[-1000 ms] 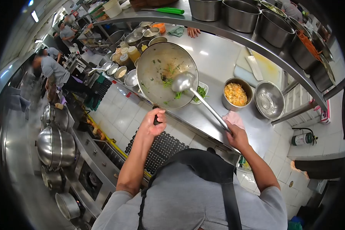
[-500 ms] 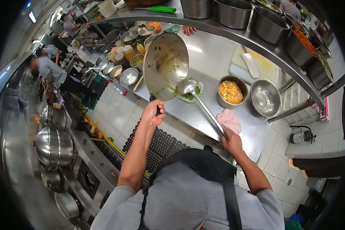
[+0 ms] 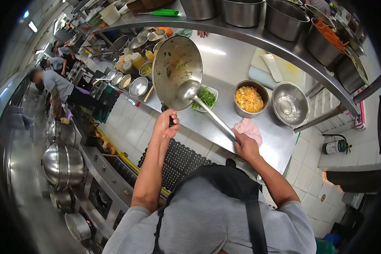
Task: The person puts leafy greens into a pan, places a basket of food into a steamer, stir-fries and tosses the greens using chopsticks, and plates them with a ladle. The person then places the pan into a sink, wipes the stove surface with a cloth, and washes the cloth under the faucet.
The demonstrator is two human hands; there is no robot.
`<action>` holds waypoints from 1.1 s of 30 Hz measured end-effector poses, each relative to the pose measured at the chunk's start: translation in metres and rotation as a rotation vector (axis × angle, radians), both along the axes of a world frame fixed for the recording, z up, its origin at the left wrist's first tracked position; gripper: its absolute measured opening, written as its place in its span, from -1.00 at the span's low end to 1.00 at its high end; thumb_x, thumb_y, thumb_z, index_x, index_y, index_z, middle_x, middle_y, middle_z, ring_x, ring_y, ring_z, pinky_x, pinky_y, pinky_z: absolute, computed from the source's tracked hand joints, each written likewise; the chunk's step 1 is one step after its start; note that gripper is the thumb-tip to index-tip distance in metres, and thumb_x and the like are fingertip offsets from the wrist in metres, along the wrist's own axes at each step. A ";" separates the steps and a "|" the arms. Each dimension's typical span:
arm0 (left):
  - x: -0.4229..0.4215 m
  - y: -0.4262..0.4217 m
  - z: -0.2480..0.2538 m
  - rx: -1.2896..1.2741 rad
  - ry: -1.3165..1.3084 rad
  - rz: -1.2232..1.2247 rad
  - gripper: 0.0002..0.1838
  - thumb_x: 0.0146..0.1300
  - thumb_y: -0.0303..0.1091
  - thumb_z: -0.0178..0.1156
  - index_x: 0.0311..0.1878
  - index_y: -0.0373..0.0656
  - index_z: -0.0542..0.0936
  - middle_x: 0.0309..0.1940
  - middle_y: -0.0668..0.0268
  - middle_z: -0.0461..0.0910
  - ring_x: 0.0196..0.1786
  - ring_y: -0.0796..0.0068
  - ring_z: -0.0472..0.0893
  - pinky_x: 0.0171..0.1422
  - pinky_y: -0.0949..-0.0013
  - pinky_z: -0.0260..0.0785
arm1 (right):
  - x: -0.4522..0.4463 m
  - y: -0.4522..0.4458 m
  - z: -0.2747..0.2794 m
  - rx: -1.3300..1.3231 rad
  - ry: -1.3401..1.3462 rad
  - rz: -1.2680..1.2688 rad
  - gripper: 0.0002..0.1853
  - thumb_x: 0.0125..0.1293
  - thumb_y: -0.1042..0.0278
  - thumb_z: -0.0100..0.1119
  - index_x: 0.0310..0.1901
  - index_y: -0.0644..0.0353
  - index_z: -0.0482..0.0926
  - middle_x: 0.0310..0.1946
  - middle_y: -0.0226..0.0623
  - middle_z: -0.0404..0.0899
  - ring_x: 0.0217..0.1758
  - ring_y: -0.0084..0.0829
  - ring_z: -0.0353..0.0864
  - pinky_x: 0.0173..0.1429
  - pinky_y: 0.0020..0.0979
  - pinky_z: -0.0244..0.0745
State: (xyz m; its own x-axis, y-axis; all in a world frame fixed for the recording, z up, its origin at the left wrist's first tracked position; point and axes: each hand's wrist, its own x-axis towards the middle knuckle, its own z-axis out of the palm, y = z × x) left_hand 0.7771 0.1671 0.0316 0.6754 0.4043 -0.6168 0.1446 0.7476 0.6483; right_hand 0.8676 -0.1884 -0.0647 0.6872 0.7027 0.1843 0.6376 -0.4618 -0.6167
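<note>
My left hand (image 3: 165, 124) is closed round the handle of a wok (image 3: 178, 63), which is tipped up so its inside faces me. Bits of green leaf and brown residue cling to the wok's inner wall. In my right hand (image 3: 247, 146) is the long handle of a metal ladle (image 3: 216, 118); its bowl lies over the wok's lower right side. Just right of the wok, green vegetables (image 3: 206, 97) fill a white dish (image 3: 216, 97) on the steel table. A steel pot (image 3: 263, 91) of orange and yellow shredded food stands farther right.
An upturned-edge steel bowl (image 3: 290, 104) and a pink cloth (image 3: 248, 131) lie near the table's right end. Cutting boards (image 3: 258, 70) sit behind. A shelf (image 3: 249, 31) with pots spans overhead. Stoves (image 3: 98, 199) line the left; co-workers (image 3: 57, 82) stand farther off.
The wok and the ladle's bowl have shifted slightly left, away from the white dish. More of the green vegetables now shows. The head view has also moved a little.
</note>
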 end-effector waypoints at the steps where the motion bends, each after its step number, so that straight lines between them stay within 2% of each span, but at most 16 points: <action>1: 0.000 -0.003 0.001 0.006 -0.004 0.004 -0.88 0.24 -0.46 0.20 -0.33 -0.08 0.43 -0.59 0.47 0.37 -0.63 0.62 0.37 -0.69 0.54 0.04 | 0.001 -0.008 -0.004 0.000 -0.011 -0.013 -0.33 0.21 0.43 0.23 0.41 -0.04 0.44 -0.27 -0.17 0.64 -0.26 -0.08 0.68 -0.15 -0.13 0.61; 5: 0.000 -0.010 0.002 0.040 0.005 0.026 -0.90 0.24 -0.46 0.20 -0.32 -0.10 0.45 -0.59 0.46 0.38 -0.63 0.61 0.37 -0.68 0.53 0.04 | 0.005 -0.045 -0.002 -0.130 0.067 -0.091 -0.36 0.23 0.38 0.25 0.40 -0.03 0.47 -0.23 -0.11 0.66 -0.20 -0.02 0.69 -0.11 -0.09 0.59; 8: 0.000 -0.015 0.003 0.058 0.009 0.042 -0.89 0.24 -0.45 0.20 -0.33 -0.09 0.45 -0.59 0.46 0.38 -0.63 0.61 0.37 -0.68 0.53 0.04 | 0.008 -0.061 0.001 -0.142 0.018 -0.076 -0.35 0.21 0.40 0.25 0.41 -0.03 0.46 -0.27 -0.14 0.65 -0.26 -0.03 0.68 -0.18 -0.08 0.61; 13: 0.001 -0.020 0.004 0.051 0.010 0.052 -0.88 0.24 -0.45 0.21 -0.35 -0.09 0.44 -0.59 0.45 0.38 -0.62 0.60 0.38 -0.68 0.52 0.05 | 0.011 -0.040 0.013 -0.038 0.044 -0.019 -0.36 0.22 0.40 0.26 0.40 0.02 0.46 -0.26 -0.13 0.65 -0.23 -0.05 0.68 -0.14 -0.12 0.59; 18: 0.001 -0.026 0.011 0.081 0.004 0.056 -0.86 0.22 -0.46 0.21 -0.35 -0.08 0.42 -0.58 0.45 0.38 -0.62 0.60 0.37 -0.69 0.54 0.05 | 0.020 -0.033 -0.002 0.027 0.011 0.054 -0.35 0.20 0.43 0.25 0.39 0.02 0.47 -0.27 -0.14 0.65 -0.22 -0.06 0.69 -0.13 -0.13 0.60; 24: -0.012 -0.042 0.013 0.101 -0.018 0.188 -0.87 0.26 -0.47 0.17 -0.34 -0.09 0.41 -0.57 0.46 0.38 -0.62 0.61 0.36 -0.70 0.56 0.04 | 0.038 -0.079 0.000 -0.152 0.024 0.016 -0.34 0.18 0.45 0.27 0.39 0.01 0.47 -0.27 -0.14 0.65 -0.29 -0.07 0.69 -0.20 -0.10 0.62; 27: -0.034 -0.046 0.014 0.027 -0.086 0.275 -0.83 0.27 -0.47 0.17 -0.38 -0.03 0.39 -0.58 0.49 0.35 -0.62 0.63 0.33 -0.70 0.55 0.04 | 0.032 -0.081 0.008 -0.100 0.106 0.065 -0.35 0.18 0.45 0.31 0.38 0.01 0.49 -0.28 -0.14 0.65 -0.31 -0.07 0.69 -0.22 -0.12 0.61; 30: -0.069 -0.059 0.024 -0.022 -0.130 0.377 -0.82 0.29 -0.46 0.17 -0.36 0.02 0.38 -0.61 0.54 0.29 -0.63 0.66 0.30 -0.70 0.54 0.04 | 0.014 -0.069 0.018 0.072 0.238 0.184 -0.38 0.20 0.44 0.34 0.36 0.03 0.52 -0.30 -0.14 0.65 -0.34 -0.09 0.68 -0.23 -0.16 0.61; 31: -0.087 -0.064 0.023 -0.029 -0.131 0.410 -0.83 0.30 -0.46 0.16 -0.34 0.02 0.38 -0.61 0.55 0.29 -0.64 0.66 0.30 -0.70 0.54 0.04 | 0.005 -0.064 0.020 0.107 0.213 0.241 -0.40 0.22 0.44 0.35 0.34 0.04 0.54 -0.28 -0.15 0.67 -0.35 -0.13 0.69 -0.24 -0.22 0.61; 33: -0.125 -0.079 0.023 -0.042 -0.141 0.476 -0.84 0.32 -0.46 0.14 -0.32 0.02 0.38 -0.62 0.56 0.29 -0.66 0.68 0.30 -0.72 0.54 0.04 | -0.017 -0.060 0.034 0.069 0.414 0.336 -0.41 0.26 0.40 0.34 0.36 0.04 0.52 -0.10 -0.10 0.71 -0.29 -0.16 0.73 -0.19 -0.24 0.64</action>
State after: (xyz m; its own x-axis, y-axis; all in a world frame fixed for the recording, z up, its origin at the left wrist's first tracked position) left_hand 0.6516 0.0883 0.0548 0.5000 0.6643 -0.5556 -0.3057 0.7356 0.6045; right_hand 0.8511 -0.2483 -0.0308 0.4517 0.8922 -0.0008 0.4406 -0.2239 -0.8694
